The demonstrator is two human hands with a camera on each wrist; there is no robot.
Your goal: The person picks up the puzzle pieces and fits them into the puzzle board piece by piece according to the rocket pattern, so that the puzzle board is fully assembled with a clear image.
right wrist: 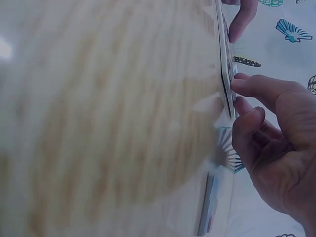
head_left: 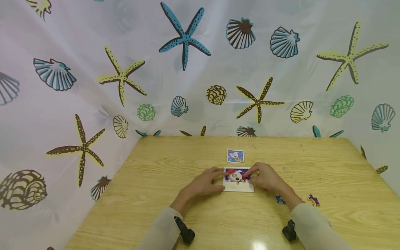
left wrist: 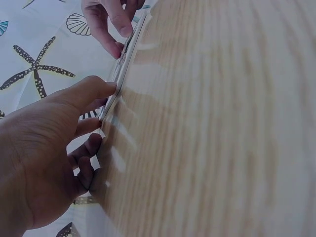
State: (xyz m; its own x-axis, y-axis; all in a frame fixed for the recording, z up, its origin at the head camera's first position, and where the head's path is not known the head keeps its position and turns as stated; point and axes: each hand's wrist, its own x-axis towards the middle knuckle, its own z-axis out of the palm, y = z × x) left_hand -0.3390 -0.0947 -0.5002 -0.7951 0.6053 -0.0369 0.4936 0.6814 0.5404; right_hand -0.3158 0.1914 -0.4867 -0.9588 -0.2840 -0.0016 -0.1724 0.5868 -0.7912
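A jigsaw puzzle in a white tray (head_left: 239,187) lies between the two hands. Its upper part shows a white character on purple and red; the lower part is bare white. Against the left side rests my left hand (head_left: 204,182), index finger reaching over the picture, thumb at the lower left edge. My right hand (head_left: 265,177) comes in from the other side, its index fingertip pressing on the picture's right part and its thumb close by. Both wrist views see the tray edge-on, with the left fingers (left wrist: 101,91) and right fingers (right wrist: 252,89) at its rim.
Behind the tray lies a small picture card (head_left: 235,156) with a similar character. A blue puzzle piece (head_left: 280,199) sits partly behind the right wrist, and a purple piece (head_left: 313,200) lies farther right. A patterned curtain (head_left: 200,114) hangs beyond the wooden table (head_left: 156,166).
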